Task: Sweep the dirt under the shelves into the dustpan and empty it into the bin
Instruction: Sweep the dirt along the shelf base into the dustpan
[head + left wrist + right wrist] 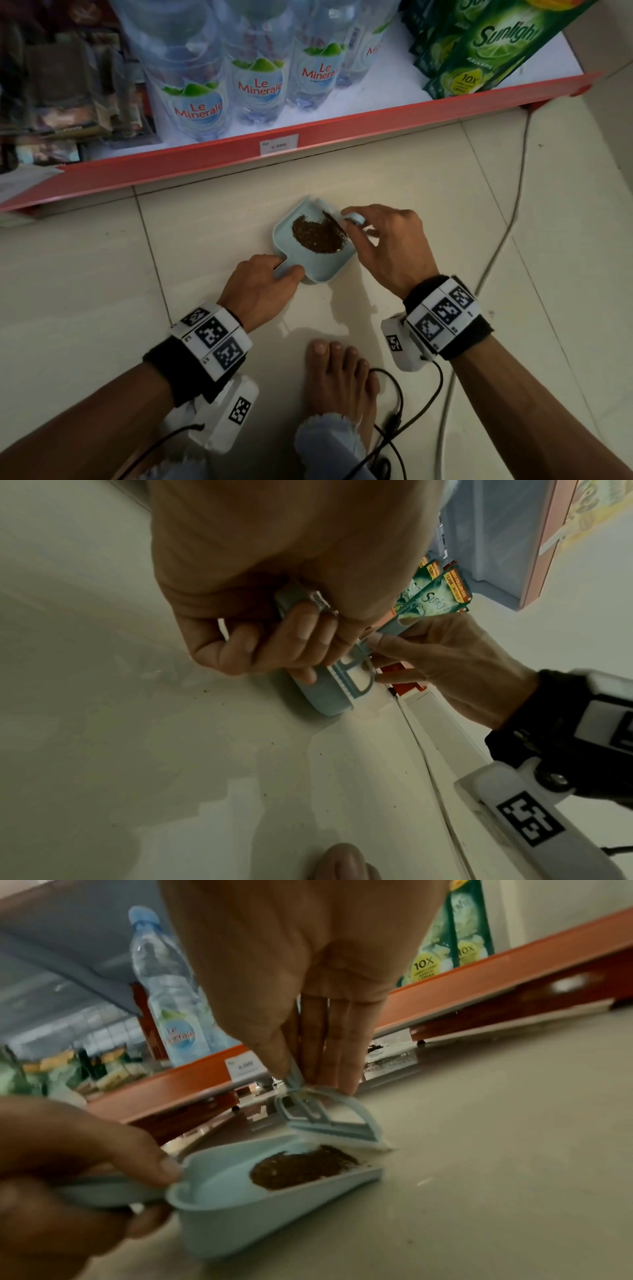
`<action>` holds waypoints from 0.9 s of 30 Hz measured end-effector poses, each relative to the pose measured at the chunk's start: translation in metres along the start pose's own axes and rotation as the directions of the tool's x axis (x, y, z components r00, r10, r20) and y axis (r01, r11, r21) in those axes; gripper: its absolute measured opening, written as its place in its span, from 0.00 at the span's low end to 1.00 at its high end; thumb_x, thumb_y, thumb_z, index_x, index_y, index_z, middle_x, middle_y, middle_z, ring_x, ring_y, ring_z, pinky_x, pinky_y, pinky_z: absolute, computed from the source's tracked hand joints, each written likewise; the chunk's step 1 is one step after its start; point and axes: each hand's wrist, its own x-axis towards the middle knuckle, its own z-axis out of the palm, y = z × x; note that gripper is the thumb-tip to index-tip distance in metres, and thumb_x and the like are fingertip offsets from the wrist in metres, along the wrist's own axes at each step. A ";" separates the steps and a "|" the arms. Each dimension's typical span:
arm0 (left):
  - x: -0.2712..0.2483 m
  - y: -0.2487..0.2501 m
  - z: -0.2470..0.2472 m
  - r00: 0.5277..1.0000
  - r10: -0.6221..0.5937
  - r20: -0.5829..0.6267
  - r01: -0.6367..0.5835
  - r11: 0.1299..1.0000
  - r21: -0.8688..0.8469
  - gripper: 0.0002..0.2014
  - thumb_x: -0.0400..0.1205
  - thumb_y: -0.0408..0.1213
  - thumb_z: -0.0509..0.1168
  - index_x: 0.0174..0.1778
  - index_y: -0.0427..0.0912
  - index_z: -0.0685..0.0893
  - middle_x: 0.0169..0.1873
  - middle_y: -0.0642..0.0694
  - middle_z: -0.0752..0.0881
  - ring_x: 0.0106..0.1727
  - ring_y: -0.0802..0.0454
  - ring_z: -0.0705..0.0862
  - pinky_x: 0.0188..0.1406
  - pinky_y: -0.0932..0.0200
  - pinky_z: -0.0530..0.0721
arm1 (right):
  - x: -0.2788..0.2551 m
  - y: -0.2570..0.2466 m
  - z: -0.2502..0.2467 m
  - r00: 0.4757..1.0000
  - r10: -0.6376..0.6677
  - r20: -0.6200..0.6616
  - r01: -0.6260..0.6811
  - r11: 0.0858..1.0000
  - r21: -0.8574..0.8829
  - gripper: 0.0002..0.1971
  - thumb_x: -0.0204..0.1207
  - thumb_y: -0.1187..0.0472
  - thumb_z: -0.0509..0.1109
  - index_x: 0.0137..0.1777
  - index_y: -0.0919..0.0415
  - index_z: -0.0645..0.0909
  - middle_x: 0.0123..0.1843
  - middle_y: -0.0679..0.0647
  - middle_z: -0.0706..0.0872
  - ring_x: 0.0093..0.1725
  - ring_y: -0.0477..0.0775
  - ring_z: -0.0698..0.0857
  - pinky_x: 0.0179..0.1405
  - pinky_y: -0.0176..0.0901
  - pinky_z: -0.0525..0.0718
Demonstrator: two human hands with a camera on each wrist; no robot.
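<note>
A light blue dustpan lies on the tiled floor in front of the red shelf. A pile of dark brown dirt sits inside it, also seen in the right wrist view as dirt near the pan's lip. My left hand grips the dustpan's handle at the near left corner. My right hand pinches the handle of a small light blue brush, whose white bristles rest at the pan's far right edge. In the right wrist view the brush stands over the dustpan.
The red shelf edge runs across above the pan, carrying water bottles and green Sunlight packs. A white cable lies on the floor at the right. My bare foot is just behind the pan. Dark specks lie under the shelf.
</note>
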 end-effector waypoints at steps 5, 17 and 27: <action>-0.002 0.002 -0.001 1.000 -0.016 0.012 0.016 1.000 -0.019 0.19 0.82 0.51 0.64 0.37 0.37 0.85 0.31 0.46 0.83 0.45 0.38 0.86 0.46 0.49 0.82 | -0.001 -0.005 -0.004 0.986 0.023 -0.165 0.008 0.983 0.181 0.10 0.82 0.60 0.70 0.58 0.61 0.89 0.52 0.53 0.92 0.45 0.45 0.91 0.44 0.32 0.90; -0.010 0.009 -0.007 0.997 -0.069 0.043 0.069 0.998 0.007 0.19 0.80 0.54 0.63 0.33 0.41 0.81 0.36 0.41 0.85 0.47 0.35 0.86 0.51 0.41 0.86 | -0.007 -0.005 0.007 0.997 0.046 -0.069 -0.050 0.997 -0.059 0.11 0.84 0.55 0.65 0.56 0.57 0.89 0.45 0.52 0.92 0.36 0.53 0.89 0.34 0.50 0.88; -0.013 0.011 -0.009 0.996 -0.078 0.034 0.078 0.997 0.013 0.17 0.82 0.51 0.63 0.32 0.45 0.79 0.39 0.41 0.86 0.49 0.36 0.86 0.53 0.42 0.86 | -0.001 0.000 -0.001 0.958 0.091 -0.273 -0.092 0.996 0.009 0.10 0.83 0.55 0.69 0.58 0.55 0.89 0.51 0.49 0.93 0.41 0.50 0.90 0.35 0.52 0.89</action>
